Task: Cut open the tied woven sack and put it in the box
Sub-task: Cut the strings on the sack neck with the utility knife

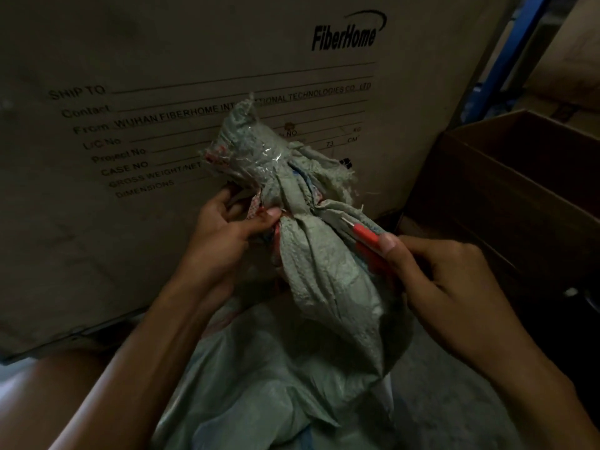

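A pale green woven sack [311, 287] stands between my arms, its neck bunched and tied, with a taped tuft sticking up above the knot. My left hand [227, 232] pinches the sack's neck at the knot from the left. My right hand [444, 280] grips a red-handled cutter [365, 237] whose blade tip rests against the right side of the neck. An open brown cardboard box [506, 177] sits to the right, its inside dark.
A large cardboard carton [162, 76] printed "FiberHome" with shipping lines stands close behind the sack like a wall. A blue metal post [509, 53] rises at the upper right. Grey floor [454, 401] shows beside the sack's lower body.
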Action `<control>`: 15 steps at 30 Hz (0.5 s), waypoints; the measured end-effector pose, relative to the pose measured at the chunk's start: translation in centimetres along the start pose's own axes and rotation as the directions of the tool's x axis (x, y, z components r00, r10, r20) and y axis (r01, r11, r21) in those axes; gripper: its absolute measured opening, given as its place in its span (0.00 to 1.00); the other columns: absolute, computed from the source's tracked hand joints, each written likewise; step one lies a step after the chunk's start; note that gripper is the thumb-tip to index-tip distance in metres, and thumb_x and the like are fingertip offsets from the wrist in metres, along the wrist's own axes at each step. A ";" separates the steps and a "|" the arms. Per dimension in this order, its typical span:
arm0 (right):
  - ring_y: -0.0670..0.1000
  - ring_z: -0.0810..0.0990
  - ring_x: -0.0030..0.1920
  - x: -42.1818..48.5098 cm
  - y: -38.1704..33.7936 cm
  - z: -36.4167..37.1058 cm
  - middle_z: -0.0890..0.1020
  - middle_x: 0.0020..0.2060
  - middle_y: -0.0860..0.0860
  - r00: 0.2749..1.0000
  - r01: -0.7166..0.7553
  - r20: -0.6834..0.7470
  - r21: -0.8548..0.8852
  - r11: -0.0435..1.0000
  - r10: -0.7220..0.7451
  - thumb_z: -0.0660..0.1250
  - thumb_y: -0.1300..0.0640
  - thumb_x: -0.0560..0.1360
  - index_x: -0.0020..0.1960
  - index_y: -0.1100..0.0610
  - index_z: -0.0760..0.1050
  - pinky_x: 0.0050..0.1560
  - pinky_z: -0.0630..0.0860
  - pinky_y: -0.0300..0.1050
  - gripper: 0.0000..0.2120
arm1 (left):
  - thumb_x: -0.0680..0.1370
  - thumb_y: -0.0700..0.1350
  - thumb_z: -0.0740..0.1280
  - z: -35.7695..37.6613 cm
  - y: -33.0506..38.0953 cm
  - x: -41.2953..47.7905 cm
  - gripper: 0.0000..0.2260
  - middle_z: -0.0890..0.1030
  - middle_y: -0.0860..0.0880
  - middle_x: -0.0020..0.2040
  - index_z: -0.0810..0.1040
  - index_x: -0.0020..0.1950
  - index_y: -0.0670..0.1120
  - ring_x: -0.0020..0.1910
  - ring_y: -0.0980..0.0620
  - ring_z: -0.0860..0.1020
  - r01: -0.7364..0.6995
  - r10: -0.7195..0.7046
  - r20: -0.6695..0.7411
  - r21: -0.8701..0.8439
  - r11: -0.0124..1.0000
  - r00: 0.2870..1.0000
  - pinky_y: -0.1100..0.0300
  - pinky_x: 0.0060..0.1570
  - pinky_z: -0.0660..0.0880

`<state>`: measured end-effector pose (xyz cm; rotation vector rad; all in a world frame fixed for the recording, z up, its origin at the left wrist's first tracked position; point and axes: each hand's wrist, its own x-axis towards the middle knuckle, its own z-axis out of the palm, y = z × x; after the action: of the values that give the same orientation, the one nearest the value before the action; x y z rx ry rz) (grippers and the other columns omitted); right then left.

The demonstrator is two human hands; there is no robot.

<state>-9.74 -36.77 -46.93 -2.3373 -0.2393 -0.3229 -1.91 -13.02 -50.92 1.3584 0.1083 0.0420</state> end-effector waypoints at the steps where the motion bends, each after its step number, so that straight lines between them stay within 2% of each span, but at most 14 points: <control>1: 0.49 0.79 0.28 0.1 0.1 -0.3 0.82 0.28 0.50 1.000 0.016 -0.012 0.028 0.999 -0.015 0.54 0.38 0.82 0.42 0.47 0.84 0.30 0.73 0.52 0.24 | 0.74 0.28 0.70 -0.2 -0.1 0.2 0.23 0.88 0.50 0.55 0.78 0.66 0.45 0.53 0.56 0.87 0.016 -0.016 0.025 -0.017 1.000 1.000 0.66 0.44 0.82; 3: 0.50 0.79 0.29 0.3 0.1 -0.9 0.80 0.28 0.51 0.998 0.034 -0.054 0.077 0.996 -0.030 0.56 0.40 0.82 0.37 0.48 0.82 0.30 0.73 0.47 0.24 | 0.72 0.27 0.69 -0.3 -0.3 0.3 0.22 0.89 0.51 0.50 0.79 0.62 0.46 0.49 0.56 0.87 0.049 -0.046 0.070 -0.039 0.998 0.997 0.67 0.40 0.81; 6: 0.50 0.78 0.29 0.5 -0.2 -0.8 0.79 0.28 0.49 0.991 0.060 -0.128 0.101 0.993 -0.047 0.58 0.45 0.84 0.34 0.48 0.76 0.27 0.67 0.35 0.22 | 0.66 0.33 0.69 0.1 -0.4 -0.1 0.24 0.88 0.48 0.53 0.81 0.62 0.45 0.52 0.50 0.86 0.054 -0.053 0.092 -0.007 0.999 0.994 0.63 0.41 0.81; 8: 0.50 0.76 0.28 0.6 -0.3 -0.5 0.77 0.26 0.50 0.984 0.070 -0.171 0.105 0.992 -0.051 0.58 0.47 0.84 0.35 0.48 0.75 0.28 0.65 0.35 0.20 | 0.64 0.36 0.68 0.6 -0.4 -0.6 0.25 0.88 0.48 0.55 0.81 0.62 0.46 0.57 0.46 0.84 0.043 -0.046 0.111 0.032 0.999 0.993 0.58 0.45 0.80; 10: 0.49 0.75 0.28 0.6 -0.4 0.0 0.76 0.26 0.49 0.980 0.070 -0.192 0.126 0.990 -0.045 0.57 0.47 0.84 0.37 0.48 0.76 0.28 0.65 0.37 0.19 | 0.65 0.38 0.68 1.1 -0.4 -1.2 0.26 0.87 0.50 0.56 0.80 0.64 0.48 0.59 0.47 0.84 0.041 -0.047 0.141 0.045 0.998 0.989 0.55 0.50 0.80; 12: 0.49 0.75 0.28 0.6 -0.4 0.7 0.76 0.27 0.49 0.978 0.069 -0.202 0.126 0.990 -0.042 0.57 0.46 0.84 0.37 0.48 0.75 0.28 0.66 0.40 0.19 | 0.67 0.39 0.66 1.6 -0.5 -1.8 0.23 0.88 0.52 0.52 0.80 0.62 0.49 0.52 0.53 0.87 0.035 -0.031 0.210 -0.017 0.999 0.977 0.59 0.44 0.82; 14: 0.48 0.74 0.28 0.4 -0.4 1.6 0.76 0.27 0.50 0.979 0.061 -0.202 0.145 0.988 -0.031 0.57 0.47 0.84 0.37 0.50 0.75 0.28 0.66 0.39 0.19 | 0.68 0.44 0.67 2.1 -0.6 -2.3 0.14 0.89 0.53 0.45 0.85 0.52 0.50 0.41 0.58 0.87 0.047 -0.020 0.236 -0.108 0.993 0.972 0.64 0.36 0.81; 15: 0.47 0.74 0.28 0.4 -0.4 2.1 0.76 0.27 0.50 0.980 0.054 -0.200 0.173 0.983 -0.019 0.57 0.48 0.85 0.37 0.50 0.75 0.28 0.65 0.37 0.19 | 0.69 0.48 0.69 2.4 -0.7 -2.4 0.11 0.89 0.53 0.45 0.87 0.48 0.50 0.42 0.58 0.87 0.048 -0.016 0.221 -0.137 0.989 0.975 0.65 0.36 0.81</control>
<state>-9.16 -34.97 -48.04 -2.1095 -0.2055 -0.5273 -4.08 -15.70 -50.94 1.2104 -0.0578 -0.1253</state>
